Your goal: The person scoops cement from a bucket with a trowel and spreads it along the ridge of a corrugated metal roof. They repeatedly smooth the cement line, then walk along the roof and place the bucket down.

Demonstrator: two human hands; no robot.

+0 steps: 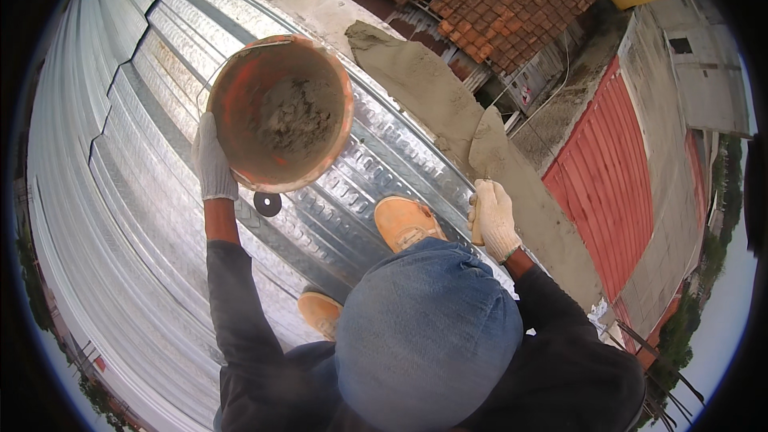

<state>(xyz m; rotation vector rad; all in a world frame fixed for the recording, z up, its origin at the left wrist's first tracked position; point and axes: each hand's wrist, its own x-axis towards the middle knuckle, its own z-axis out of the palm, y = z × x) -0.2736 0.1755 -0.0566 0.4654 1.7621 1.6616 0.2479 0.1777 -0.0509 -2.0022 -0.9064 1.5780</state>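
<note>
My left hand [213, 162], in a white knit glove, grips the left side of an orange bucket [232, 132] by its rim. Wet grey mortar [300, 118] lies in the bottom of the bucket, and the inner wall is smeared with it. Closed around a trowel's handle is my gloved right hand [494, 222]. The mortar-coated trowel blade [487, 142] points away from me, over a strip of fresh mortar [408, 80] along the top of the wall. Whether the blade presses into that strip, I cannot tell.
Ribbed metal decking [144, 224] spreads under my tan shoes [406, 222] and to the left. A small black disc [267, 204] sits near the bucket. Beyond the wall's edge, lower down, are a brown tiled roof [488, 0] and a red corrugated roof [604, 192].
</note>
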